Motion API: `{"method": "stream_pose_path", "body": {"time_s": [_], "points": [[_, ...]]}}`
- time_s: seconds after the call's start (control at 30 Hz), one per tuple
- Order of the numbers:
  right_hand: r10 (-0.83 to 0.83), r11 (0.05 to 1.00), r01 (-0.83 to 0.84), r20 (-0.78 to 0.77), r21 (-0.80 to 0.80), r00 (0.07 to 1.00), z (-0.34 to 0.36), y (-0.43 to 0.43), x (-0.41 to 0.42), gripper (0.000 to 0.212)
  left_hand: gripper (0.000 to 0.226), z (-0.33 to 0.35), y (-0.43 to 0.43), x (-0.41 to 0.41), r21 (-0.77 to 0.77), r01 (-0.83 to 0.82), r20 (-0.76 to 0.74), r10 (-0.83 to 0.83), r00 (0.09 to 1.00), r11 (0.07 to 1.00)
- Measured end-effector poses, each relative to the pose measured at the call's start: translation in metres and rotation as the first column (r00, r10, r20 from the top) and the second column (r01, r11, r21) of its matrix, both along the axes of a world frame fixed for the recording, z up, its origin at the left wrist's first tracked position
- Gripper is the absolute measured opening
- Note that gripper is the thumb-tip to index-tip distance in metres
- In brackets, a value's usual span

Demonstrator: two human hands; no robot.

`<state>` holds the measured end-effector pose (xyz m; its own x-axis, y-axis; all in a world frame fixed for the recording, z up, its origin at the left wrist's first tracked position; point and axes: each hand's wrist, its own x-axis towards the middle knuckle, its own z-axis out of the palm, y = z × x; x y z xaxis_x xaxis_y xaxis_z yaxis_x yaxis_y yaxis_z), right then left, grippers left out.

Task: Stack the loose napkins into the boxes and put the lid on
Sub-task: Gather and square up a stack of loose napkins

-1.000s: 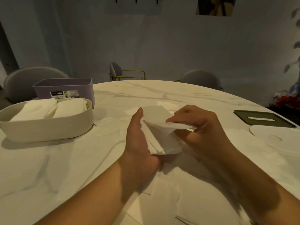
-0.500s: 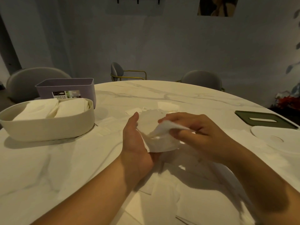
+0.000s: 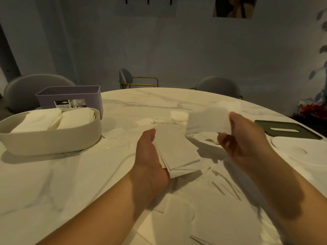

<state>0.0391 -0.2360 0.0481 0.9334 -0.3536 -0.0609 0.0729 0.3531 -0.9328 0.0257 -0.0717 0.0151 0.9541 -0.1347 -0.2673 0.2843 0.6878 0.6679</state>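
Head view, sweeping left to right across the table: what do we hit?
cream box → left hand → stack of napkins that it holds → single napkin → right hand gripping that napkin → dark green lid

Beyond the marble table (image 3: 53,183) stand a grey chair (image 3: 35,85) at ten o'clock, a second chair (image 3: 125,77) at twelve, a third chair (image 3: 217,85) at one; a plant (image 3: 321,71) shows at three.

Dim warm light, soft shadows (edges bowed, slightly blurred).
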Motion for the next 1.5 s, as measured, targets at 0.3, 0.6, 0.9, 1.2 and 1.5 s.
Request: {"method": "stream_pose_path", "body": {"time_s": [0.3,0.6,0.9,1.2,1.5], "points": [[0.486,0.474,0.092,0.348,-0.875,0.802,-0.015,0.023,-0.012,0.021,0.049,0.002,-0.006,-0.002,0.036,0.056,0.035,-0.057,0.998,0.998],[0.591,0.284,-0.152,0.048,-0.947,0.806,-0.012,0.018,-0.015,0.019,0.054,0.003,-0.002,0.000,0.000,0.051,0.073,-0.051,0.996,0.999],[0.494,0.645,-0.158,0.251,-0.748,0.833,-0.003,0.017,-0.017,0.027,0.034,-0.003,-0.002,0.003,0.080,0.002,0.072,-0.008,0.997,0.997],[0.128,0.863,0.064,0.340,-0.501,0.932,0.000,0.016,-0.010,0.030,0.035,-0.003,-0.001,0.002,0.067,0.015,0.042,-0.017,0.999,0.998],[0.473,0.237,-0.064,0.057,-0.969,0.879,-0.023,0.024,-0.012,0.025,0.062,0.000,-0.002,0.000,-0.104,0.096,0.100,-0.085,0.991,0.990]]}}
